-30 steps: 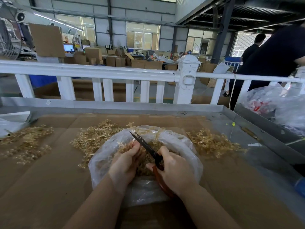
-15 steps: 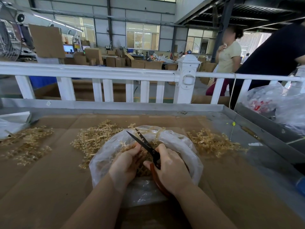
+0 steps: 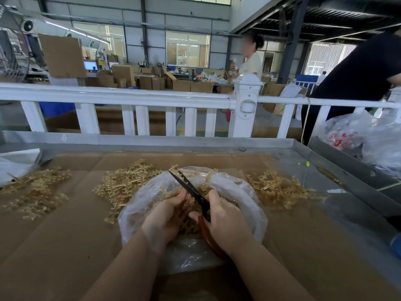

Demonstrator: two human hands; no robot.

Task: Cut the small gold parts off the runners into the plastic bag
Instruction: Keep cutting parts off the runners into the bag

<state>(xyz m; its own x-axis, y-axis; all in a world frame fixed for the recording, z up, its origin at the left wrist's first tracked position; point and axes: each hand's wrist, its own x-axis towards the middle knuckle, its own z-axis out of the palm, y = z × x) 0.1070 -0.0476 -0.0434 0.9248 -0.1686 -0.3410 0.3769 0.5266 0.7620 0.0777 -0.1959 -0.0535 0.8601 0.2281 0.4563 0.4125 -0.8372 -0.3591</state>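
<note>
A clear plastic bag point(image 3: 249, 198) lies open on the cardboard in front of me, with loose gold parts inside. My left hand point(image 3: 165, 216) holds a gold runner point(image 3: 186, 222) over the bag's mouth. My right hand point(image 3: 225, 222) grips scissors point(image 3: 191, 187) with red-brown handles; the dark blades are slightly apart and point up and to the left above the runner. Piles of gold runners lie at the left point(image 3: 36, 192), left of the bag point(image 3: 125, 183) and right of it point(image 3: 277, 190).
The work surface is cardboard point(image 3: 65, 246) in a metal tray with a raised rim point(image 3: 152, 141). A white railing point(image 3: 130, 98) runs behind it. Filled plastic bags point(image 3: 358, 137) sit at the right, a white bag point(image 3: 13, 164) at the left. Two people stand beyond the railing.
The scissor blades went from closed to slightly apart and shifted a little left over the runner. Both hands stay over the bag. A person walked leftward behind the railing.
</note>
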